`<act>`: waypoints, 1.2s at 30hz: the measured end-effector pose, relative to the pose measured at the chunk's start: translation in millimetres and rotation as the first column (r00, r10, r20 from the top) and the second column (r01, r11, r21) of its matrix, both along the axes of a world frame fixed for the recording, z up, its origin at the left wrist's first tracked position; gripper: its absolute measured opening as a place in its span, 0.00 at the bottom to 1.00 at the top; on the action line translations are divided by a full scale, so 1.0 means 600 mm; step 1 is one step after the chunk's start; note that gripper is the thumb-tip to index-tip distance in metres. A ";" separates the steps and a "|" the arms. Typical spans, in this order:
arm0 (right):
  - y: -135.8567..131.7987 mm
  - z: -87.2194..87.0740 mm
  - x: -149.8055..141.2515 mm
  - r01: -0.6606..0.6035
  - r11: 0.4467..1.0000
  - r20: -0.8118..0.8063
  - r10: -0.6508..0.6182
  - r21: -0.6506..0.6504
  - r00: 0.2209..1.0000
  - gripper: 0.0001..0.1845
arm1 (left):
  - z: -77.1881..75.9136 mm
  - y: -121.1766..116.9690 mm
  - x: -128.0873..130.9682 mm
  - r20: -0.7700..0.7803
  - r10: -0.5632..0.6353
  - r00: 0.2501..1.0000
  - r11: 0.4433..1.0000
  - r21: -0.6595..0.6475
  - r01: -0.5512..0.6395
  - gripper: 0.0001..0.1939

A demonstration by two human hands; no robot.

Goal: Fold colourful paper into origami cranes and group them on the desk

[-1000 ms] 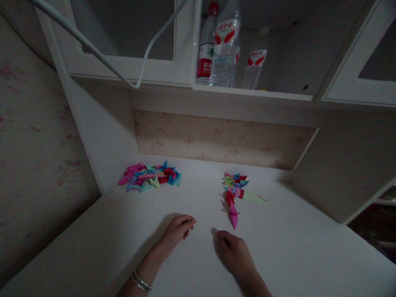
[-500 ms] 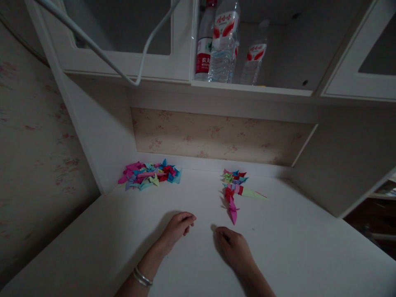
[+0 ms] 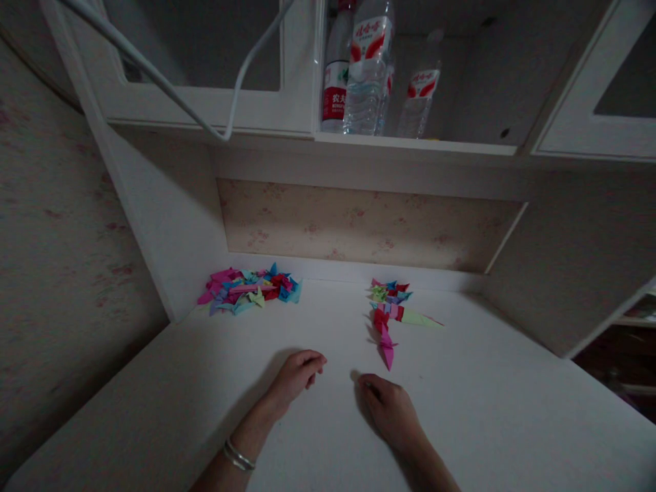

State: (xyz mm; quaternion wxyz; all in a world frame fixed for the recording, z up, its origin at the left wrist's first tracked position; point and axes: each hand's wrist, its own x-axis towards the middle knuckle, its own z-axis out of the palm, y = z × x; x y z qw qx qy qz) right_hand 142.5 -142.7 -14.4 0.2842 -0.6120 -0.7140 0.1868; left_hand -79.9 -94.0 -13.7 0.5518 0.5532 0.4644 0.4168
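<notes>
My left hand [image 3: 298, 374] rests on the white desktop [image 3: 328, 444], its fingers curled in and nothing visible in them. To its right lies my right hand [image 3: 387, 406], also loosely closed, with no object showing. Just beyond the right hand is a pink folded paper crane [image 3: 387, 347], touching a red paper crane [image 3: 380, 320]. Behind these, a small group of colourful paper cranes [image 3: 392, 292] sits near the back, beside a pale green pointed paper piece [image 3: 417, 318]. A larger heap of paper cranes [image 3: 249, 290] lies at the back left. Neither hand touches any paper.
Above the desk hangs a white cabinet [image 3: 205, 113] with several plastic bottles [image 3: 367, 75] on its open shelf. A pale cable [image 3: 169, 85] loops down in front of it. Side panels [image 3: 148, 225] bound the desk, and flowered wallpaper [image 3: 353, 219] covers the back.
The camera view has tilted slightly, shifting the scene a little upward. My hands and the paper cranes stay where they were on the desk.
</notes>
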 end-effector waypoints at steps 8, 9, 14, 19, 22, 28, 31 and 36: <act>0.000 -0.001 0.001 -0.019 1.000 0.014 0.019 -0.003 1.000 0.16 | 0.003 0.000 0.000 0.007 -0.009 1.000 1.000 -0.004 0.009 0.14; 0.000 -0.002 0.001 -0.018 1.000 0.017 0.019 -0.003 1.000 0.16 | 0.004 -0.001 0.000 0.008 -0.010 1.000 1.000 -0.001 0.010 0.14; 0.002 -0.006 0.004 -0.017 1.000 0.021 0.017 -0.007 1.000 0.16 | 0.003 -0.001 0.000 0.012 -0.009 1.000 1.000 0.019 0.008 0.15; 0.000 -0.001 0.003 -0.022 1.000 0.015 0.022 0.006 1.000 0.17 | 0.006 -0.001 0.001 0.015 -0.006 1.000 1.000 0.000 0.006 0.15; -0.001 0.001 0.002 -0.017 1.000 -0.002 0.017 0.026 1.000 0.17 | 0.008 -0.002 0.001 0.019 -0.001 1.000 1.000 -0.006 0.002 0.15; -0.005 0.006 -0.003 -0.020 0.999 0.017 0.019 0.036 1.000 0.17 | 0.001 -0.001 0.002 0.021 0.055 0.998 0.998 0.032 -0.056 0.16; -0.007 0.006 -0.006 -0.027 0.999 0.072 0.024 0.040 0.997 0.17 | -0.001 0.016 -0.013 -0.091 0.215 0.972 0.974 0.084 -0.208 0.17; -0.007 0.006 -0.004 -0.081 0.995 0.132 0.073 0.052 0.989 0.15 | 0.017 0.086 -0.096 -0.418 0.413 0.809 0.911 0.195 -0.364 0.17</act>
